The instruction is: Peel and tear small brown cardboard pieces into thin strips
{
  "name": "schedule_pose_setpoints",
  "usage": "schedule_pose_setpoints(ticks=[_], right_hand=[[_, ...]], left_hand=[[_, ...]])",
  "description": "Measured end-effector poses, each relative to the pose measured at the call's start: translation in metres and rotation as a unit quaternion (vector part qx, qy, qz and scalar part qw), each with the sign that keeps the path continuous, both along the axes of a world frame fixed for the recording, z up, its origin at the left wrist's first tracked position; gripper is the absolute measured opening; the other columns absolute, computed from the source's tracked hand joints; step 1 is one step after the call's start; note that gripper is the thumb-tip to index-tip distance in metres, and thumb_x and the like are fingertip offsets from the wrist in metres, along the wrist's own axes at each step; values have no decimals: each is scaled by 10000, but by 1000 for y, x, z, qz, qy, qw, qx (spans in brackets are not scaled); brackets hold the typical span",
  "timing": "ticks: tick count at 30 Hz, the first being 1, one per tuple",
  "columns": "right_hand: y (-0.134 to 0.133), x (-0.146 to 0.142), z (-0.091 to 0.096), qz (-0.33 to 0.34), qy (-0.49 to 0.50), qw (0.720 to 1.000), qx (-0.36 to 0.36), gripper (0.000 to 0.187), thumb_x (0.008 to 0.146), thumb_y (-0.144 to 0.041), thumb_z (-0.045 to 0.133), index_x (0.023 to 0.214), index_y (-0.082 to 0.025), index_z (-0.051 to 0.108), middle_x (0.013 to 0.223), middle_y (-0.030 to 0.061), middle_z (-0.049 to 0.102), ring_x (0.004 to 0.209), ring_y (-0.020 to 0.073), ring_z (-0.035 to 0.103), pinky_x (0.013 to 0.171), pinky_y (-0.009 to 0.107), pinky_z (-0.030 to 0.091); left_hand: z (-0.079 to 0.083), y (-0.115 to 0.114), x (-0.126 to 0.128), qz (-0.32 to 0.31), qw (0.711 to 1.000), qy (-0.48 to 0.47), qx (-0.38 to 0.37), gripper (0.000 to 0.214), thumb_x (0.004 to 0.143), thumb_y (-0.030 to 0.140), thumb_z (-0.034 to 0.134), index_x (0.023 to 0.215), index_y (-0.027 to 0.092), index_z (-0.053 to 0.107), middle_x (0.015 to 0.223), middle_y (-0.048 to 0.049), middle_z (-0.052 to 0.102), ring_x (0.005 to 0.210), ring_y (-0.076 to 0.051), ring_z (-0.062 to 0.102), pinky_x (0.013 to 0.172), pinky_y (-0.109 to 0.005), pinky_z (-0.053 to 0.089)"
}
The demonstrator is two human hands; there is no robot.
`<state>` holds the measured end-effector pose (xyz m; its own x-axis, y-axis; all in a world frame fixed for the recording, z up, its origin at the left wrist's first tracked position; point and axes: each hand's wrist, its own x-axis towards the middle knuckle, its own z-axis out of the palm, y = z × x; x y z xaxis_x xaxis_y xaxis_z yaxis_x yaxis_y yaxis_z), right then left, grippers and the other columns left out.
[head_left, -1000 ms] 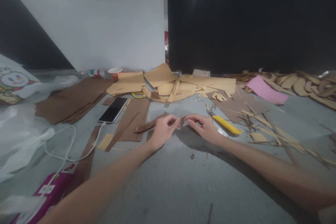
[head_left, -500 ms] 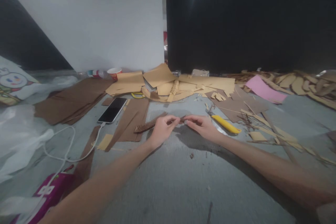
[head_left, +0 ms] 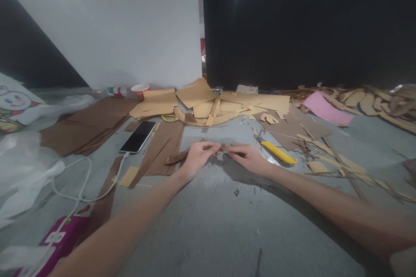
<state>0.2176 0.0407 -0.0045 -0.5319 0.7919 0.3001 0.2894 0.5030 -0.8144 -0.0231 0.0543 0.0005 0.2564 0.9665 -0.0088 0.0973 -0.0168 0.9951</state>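
Our left hand and right hand pinch a small brown strip between them, near the grey surface's middle, fingers flatter than a second ago. Towards the far edge, a red-and-white cup, contents hidden, stands beside a bottle whose label we cannot read.

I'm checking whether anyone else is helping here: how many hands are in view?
2. The left hand is near the picture's middle; the right hand faces it, farther right, with a small brown piece between them. No others show.
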Motion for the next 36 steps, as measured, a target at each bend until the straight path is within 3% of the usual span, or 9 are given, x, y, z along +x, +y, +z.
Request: schedule_pose_setpoints(ticks=[4,8,21,25,29,31,33,36], right_hand=[[-2,0,4,-7,-40,999,36,362,1132,-387,499,1205,-220,812,839,25,643,774,174,583,716,277,466],[-4,-1,9,-8,-54,996,64,340,1143,-378,483,1047,-213,764,817,15,549,750,172,532,704,279,438],[-3,0,12,10,-47,998,34,339,1110,-349,524,805,-216,586,817,-7,486,750,160,491,694,280,415],[-3,1,9,-2,-33,999,31,314,1106,-389,534,896,-221,695,824,7,551,765,166,531,701,286,438],[-3,3,6,-96,12,995,-1,305,1105,-451,538,1155,-245,757,900,28,681,738,169,602,671,290,473],[-2,2,5,-131,19,990,-36,332,1107,-491,538,1197,-242,739,859,21,699,666,164,603,631,290,479],[-2,1,5,-129,9,990,-50,352,1102,-517,554,1195,-231,737,850,27,722,681,174,630,644,293,500],[0,-1,3,-98,-20,995,-24,354,1099,-509,560,1123,-221,764,979,65,787,862,205,691,769,310,534]], left_hand=[[-3,0,0,4,1000,-16,2,576,771,692,904,969,151,889,836,-103,815,735,-195,678,695,-292,482],[-7,2,0,5,1000,-28,2,588,763,685,918,1002,148,890,916,-127,840,795,-218,722,722,-298,511],[-12,1,1,35,998,-37,26,524,782,667,912,974,180,892,949,-123,852,826,-246,768,781,-339,590],[-14,1,2,48,998,-27,41,520,795,669,900,965,177,888,924,-122,847,818,-249,769,780,-344,595],[-14,0,3,42,998,-24,49,523,802,679,888,952,178,886,909,-116,844,824,-250,764,775,-340,590],[-12,-1,3,37,998,-22,44,514,803,669,890,949,176,885,913,-113,846,813,-244,756,770,-338,585],[-10,-2,3,26,999,-20,42,507,807,659,890,937,169,882,920,-113,847,810,-241,753,780,-342,585],[-8,-4,3,7,999,-10,49,517,826,665,873,922,157,875,925,-119,847,831,-253,757,807,-359,594]])
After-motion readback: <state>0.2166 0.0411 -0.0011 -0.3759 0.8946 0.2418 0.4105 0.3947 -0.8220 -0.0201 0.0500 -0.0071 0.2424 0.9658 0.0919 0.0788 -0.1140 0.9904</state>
